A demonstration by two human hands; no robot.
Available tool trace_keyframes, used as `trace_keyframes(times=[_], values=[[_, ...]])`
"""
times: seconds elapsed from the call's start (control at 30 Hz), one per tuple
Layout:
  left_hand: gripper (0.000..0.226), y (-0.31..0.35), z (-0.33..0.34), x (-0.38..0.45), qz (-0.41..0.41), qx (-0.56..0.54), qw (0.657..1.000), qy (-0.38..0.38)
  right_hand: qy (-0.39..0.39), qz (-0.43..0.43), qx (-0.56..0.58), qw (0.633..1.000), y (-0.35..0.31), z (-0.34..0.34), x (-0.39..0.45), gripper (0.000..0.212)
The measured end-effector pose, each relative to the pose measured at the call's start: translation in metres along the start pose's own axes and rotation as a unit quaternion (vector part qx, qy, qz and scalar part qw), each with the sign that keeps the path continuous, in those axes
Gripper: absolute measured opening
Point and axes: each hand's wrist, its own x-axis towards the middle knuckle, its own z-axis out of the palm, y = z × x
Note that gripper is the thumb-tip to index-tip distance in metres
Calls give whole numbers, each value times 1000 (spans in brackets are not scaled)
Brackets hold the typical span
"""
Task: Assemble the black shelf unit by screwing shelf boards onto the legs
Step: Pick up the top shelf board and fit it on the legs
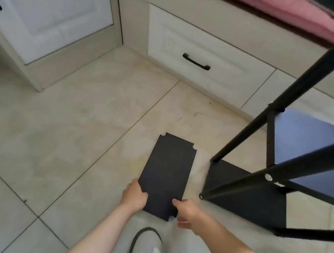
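Presently two boards [246,195] sit screwed on the legs [245,136]; our left hand [134,196] and right hand [188,213] grip a loose shelf board [167,172], unfitted.

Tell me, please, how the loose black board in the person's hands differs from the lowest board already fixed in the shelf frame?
The loose board is free of any leg, gripped at its near end by the left hand and right hand; the fixed board sits between the black legs, untouched. The loose board's notched corners show bare, while the fixed board's corners meet the legs. Both are flat, black and rectangular.
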Motion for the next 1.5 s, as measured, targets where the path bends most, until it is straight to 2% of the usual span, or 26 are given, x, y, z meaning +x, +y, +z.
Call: trace_keyframes(times=[0.17,0.4,0.47,0.53,0.6,0.77,0.9,1.0,1.13,1.37,1.5], values=[[50,14,-9,-12,-28,-70,997,-3,21,15,83,996,-2,-2,2,18],[55,23,-20,-11,-52,-205,977,21,67,-31,191,979,-4,3,-3,24],[28,23,-26,-10,-54,-255,965,20,51,-31,240,969,-9,0,-7,30],[13,23,-33,-10,-77,-317,945,19,45,-34,281,958,-14,-2,-10,40],[14,26,-41,-12,-94,-380,920,8,28,-29,317,948,-21,-2,-16,45],[8,31,-70,-28,-107,-538,832,-80,-24,-30,376,926,-50,-3,-48,29],[16,35,-95,-52,-75,-583,801,-117,-66,-77,383,918,-81,-15,-91,30],[23,50,-115,-78,-22,-582,803,-123,-81,-125,375,915,-100,-27,-129,35],[24,82,-150,-121,55,-583,799,-136,-91,-193,365,906,-119,-45,-188,27],[34,125,-195,-204,164,-516,833,-112,-87,-325,337,879,-119,-63,-294,24],[40,142,-210,-246,224,-528,810,-121,-58,-399,311,861,-113,-79,-347,22]])
